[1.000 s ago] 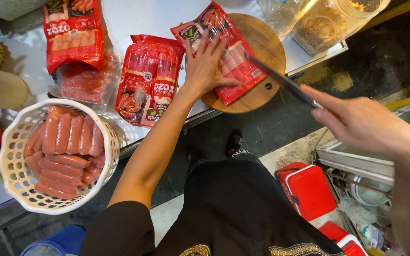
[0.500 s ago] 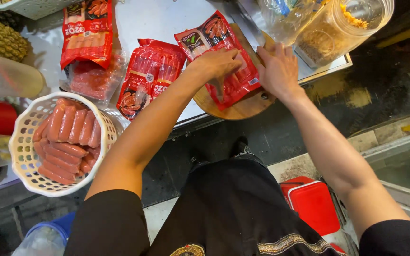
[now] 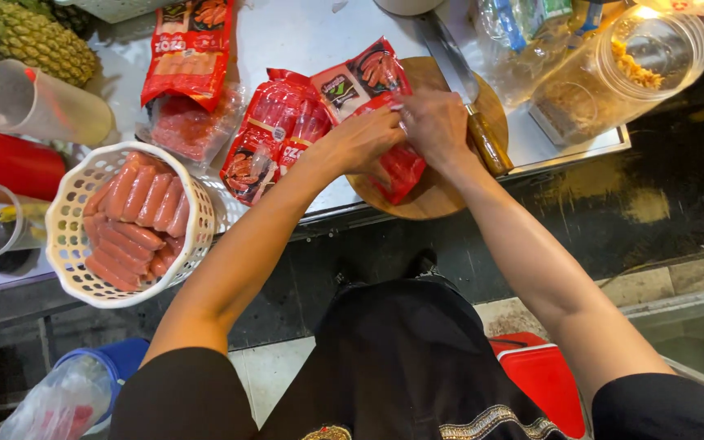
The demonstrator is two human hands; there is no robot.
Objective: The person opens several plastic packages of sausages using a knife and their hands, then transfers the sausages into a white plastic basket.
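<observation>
Red sausage packet (image 3: 372, 90) now being gripped by both hands on the round wooden board (image 3: 433, 195). Left hand (image 3: 360, 143) and right hand (image 3: 433, 122) pinching its edge with closed fingers. Knife (image 3: 470, 102) put down beside the packet, freeing the right hand.

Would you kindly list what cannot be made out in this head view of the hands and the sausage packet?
- Red sausage packet: its middle is hidden under the left hand and right hand; whether it is open cannot be told.
- Knife: blade tip hidden behind a white container at the top edge.
- Pineapple: cut off by the left edge.
- Clear jar: contents too blurred to name.
</observation>
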